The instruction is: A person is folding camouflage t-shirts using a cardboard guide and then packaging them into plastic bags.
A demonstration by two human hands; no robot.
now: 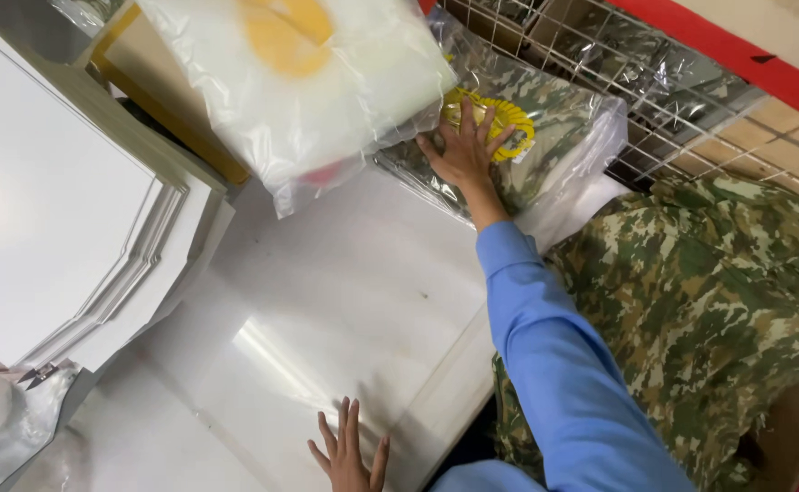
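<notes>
Item one: a bagged camouflage garment [545,118], sealed in clear plastic, with a yellow coiled cord [500,114] lying on top of it. We find it at the far right corner of the worktop [354,301], tight against a wire mesh rack [618,55]. Our right hand [465,150] lies flat on this bag, fingers spread wide and gripping nothing, the fingertips touching the yellow cord. The blue sleeve [554,364] runs back from that hand toward the near edge.

Item two: a larger clear bag holding white fabric with a yellow patch [299,73]. It overlaps the left part of the camouflage bag and sits at the far edge, just beside the right hand.

Item three: our left hand [349,456] at the near edge, palm down on the white glossy worktop, fingers open and slightly fanned, holding nothing.

Item four: a stack of white card sheets [62,210] along the left edge, well apart from both hands. Small snips [37,374] lie at its near corner.

Item five: a loose heap of unbagged camouflage cloth [718,301], off the right edge of the worktop, under the sleeve.
</notes>
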